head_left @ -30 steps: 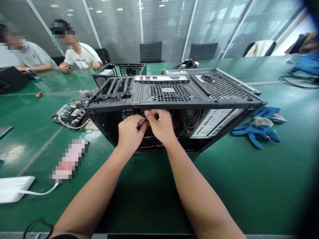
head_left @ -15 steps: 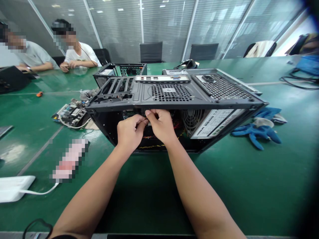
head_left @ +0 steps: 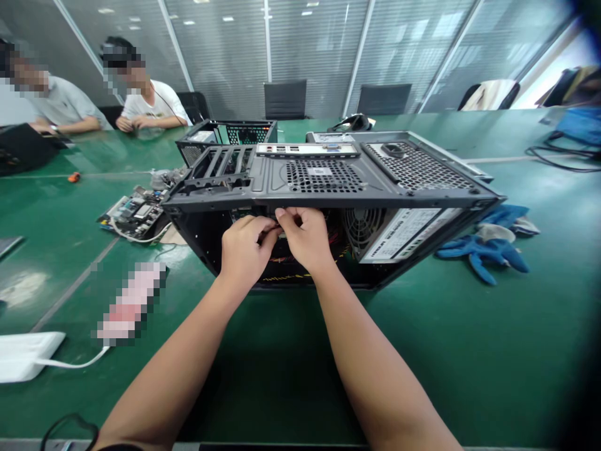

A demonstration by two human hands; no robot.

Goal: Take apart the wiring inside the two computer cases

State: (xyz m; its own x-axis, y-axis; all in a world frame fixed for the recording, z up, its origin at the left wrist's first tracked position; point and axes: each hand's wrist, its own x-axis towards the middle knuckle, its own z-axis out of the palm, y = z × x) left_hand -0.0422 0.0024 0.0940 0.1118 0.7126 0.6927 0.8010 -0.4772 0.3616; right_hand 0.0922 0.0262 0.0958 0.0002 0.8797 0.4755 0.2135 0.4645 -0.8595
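Observation:
A black computer case (head_left: pixel 328 203) stands on the green table, its side open toward me. Both my hands reach into the opening just under the upper edge. My left hand (head_left: pixel 245 247) is closed in a pinch, thumb and index finger pressed together. Right beside it, my right hand (head_left: pixel 305 238) is closed too, fingers curled inward. Whatever the fingertips hold is hidden by the hands and the dark interior. To the right of my hands a power supply (head_left: pixel 399 235) with a white label and a fan sits inside the case. Coloured wires show behind my wrists.
Blue gloves (head_left: pixel 488 247) lie right of the case. Left of it are a circuit board (head_left: pixel 136 213), a blurred-out pink object (head_left: pixel 134 304) on a white cable and a white box (head_left: pixel 30 354). Behind stands another open case (head_left: pixel 230 133). Two people sit at the far left.
My hands stay at the same spot in the case, with only slight finger movement. A seated person's hands have shifted a little.

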